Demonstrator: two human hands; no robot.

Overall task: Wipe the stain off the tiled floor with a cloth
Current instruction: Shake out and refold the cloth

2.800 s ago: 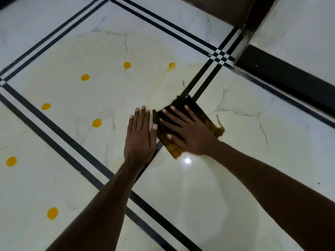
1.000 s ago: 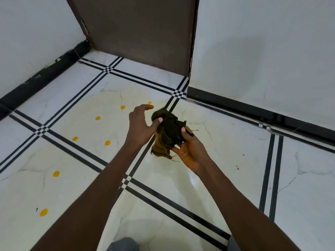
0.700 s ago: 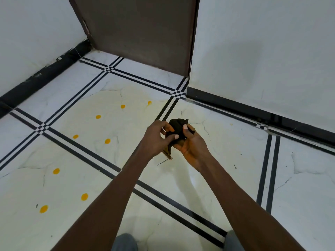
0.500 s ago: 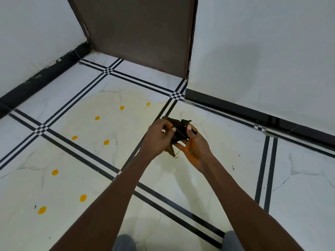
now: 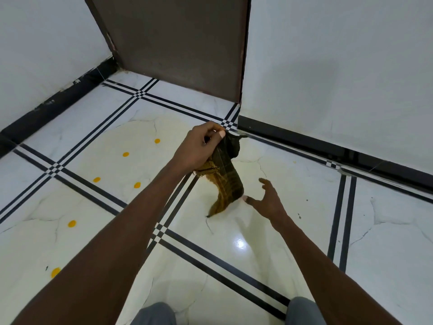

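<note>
The left hand point(image 5: 199, 148) pinches the cloth point(image 5: 226, 174) by its top, letting it hang above the floor point(image 5: 257, 266); the right hand point(image 5: 267, 198) is spread and holds nothing, fingertips just beside the cloth's lower edge; best to catch that edge, refold to a clean face, then press flat on the yellow spots point(image 5: 126, 154) to the left.

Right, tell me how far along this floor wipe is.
Done: the tile under the right hand looks free of spots, only shiny. In hand: the left hand grips the cloth, which hangs off the floor; the right hand's fingers are spread beside its lower end. Left: six orange spots remain on the tiles to the left.
</note>
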